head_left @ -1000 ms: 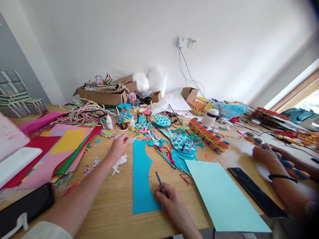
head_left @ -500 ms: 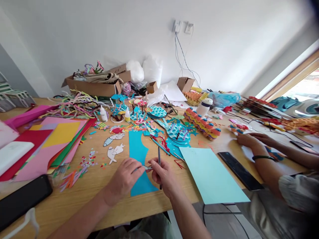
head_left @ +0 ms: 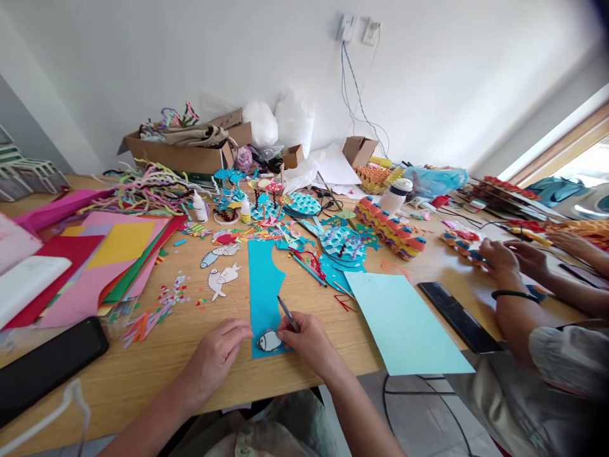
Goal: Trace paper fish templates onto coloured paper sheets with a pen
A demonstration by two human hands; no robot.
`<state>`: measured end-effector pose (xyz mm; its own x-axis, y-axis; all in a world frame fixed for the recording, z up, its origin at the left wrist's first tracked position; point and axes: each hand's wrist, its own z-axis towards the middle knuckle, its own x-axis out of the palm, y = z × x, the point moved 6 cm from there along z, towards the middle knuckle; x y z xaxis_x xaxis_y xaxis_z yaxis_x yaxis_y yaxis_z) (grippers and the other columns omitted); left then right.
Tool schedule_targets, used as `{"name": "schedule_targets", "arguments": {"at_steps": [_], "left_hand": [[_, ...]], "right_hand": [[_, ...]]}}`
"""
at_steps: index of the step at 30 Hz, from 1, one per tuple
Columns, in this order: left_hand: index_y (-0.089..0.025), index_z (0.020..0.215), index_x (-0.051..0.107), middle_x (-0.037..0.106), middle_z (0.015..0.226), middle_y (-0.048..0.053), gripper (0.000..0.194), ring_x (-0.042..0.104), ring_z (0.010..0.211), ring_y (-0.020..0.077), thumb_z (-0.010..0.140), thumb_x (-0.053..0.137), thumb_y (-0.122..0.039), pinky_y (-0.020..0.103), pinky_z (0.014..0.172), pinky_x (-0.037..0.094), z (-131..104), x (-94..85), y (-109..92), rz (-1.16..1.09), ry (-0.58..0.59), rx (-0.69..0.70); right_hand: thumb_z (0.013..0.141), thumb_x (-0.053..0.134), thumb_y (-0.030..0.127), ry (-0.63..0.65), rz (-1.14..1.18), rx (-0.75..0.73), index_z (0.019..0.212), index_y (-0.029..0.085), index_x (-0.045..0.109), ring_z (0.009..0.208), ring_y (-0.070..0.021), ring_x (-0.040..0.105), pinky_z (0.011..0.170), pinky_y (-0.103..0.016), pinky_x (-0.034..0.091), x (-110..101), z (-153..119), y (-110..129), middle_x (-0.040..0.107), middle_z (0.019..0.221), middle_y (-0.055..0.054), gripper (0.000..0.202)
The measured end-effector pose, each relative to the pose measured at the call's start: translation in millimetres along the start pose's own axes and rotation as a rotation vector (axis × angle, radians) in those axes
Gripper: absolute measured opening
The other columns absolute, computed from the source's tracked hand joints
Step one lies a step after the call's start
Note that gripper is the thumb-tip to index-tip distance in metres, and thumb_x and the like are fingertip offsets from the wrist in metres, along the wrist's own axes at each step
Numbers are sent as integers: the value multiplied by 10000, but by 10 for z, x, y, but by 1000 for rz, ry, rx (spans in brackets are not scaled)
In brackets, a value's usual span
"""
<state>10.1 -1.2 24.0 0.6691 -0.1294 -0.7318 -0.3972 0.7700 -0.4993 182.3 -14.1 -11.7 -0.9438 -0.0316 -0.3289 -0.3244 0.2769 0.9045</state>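
A small white paper fish with a dark outline [head_left: 269, 341] lies on the lower end of the blue sheet [head_left: 264, 279]. My right hand [head_left: 304, 339] holds a dark pen [head_left: 287, 312], its upper end pointing up and left, and its fingertips touch the fish's right end. My left hand [head_left: 222, 346] is at the sheet's left edge, fingers extended and held together, with nothing visible in them. More paper fish cutouts [head_left: 223, 279] lie on the wood left of the sheet.
A pale green sheet [head_left: 404, 324] and a black phone [head_left: 457, 317] lie to the right. Another person's hands [head_left: 504, 260] work beyond them. Coloured sheets [head_left: 124, 244] and a black phone [head_left: 52, 358] are at left; glue bottles [head_left: 200, 207] stand behind.
The fish, held between both hands before, now lies on the blue sheet. My left hand has moved left off it. The pen has tilted, and the other person's hands have shifted.
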Motion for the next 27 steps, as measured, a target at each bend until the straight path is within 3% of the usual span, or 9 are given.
{"name": "schedule_targets", "arguments": {"at_steps": [4,11,16,27], "left_hand": [[-204,916,624,667,949,33,361,627,869,130,803,326,-35,234,770,523,-88,123,0,-10,106,-4],[-176,950,638,669,913,43,312,601,862,143,886,343,-97,253,760,513,-4,180,-62,-13,139,88],[-194,971,638,661,928,34,265,570,886,162,906,383,-155,285,768,495,44,231,-75,-13,233,100],[-217,1049,618,634,997,39,316,547,954,151,929,329,-172,293,840,466,41,246,-4,-78,276,87]], "right_hand": [[669,550,101,-42,-185,-23,628,162,575,518,-83,464,494,-181,315,29,-21,28,514,523,57,78],[675,550,72,-96,-439,-98,657,172,618,600,-111,501,562,-199,315,35,-43,123,591,625,16,123],[679,544,62,-92,-491,-115,689,175,626,651,-118,522,600,-198,327,41,-40,121,616,697,-1,140],[696,530,71,-39,-536,-112,683,177,616,669,-128,524,609,-206,324,39,-31,128,607,698,-2,138]]}}
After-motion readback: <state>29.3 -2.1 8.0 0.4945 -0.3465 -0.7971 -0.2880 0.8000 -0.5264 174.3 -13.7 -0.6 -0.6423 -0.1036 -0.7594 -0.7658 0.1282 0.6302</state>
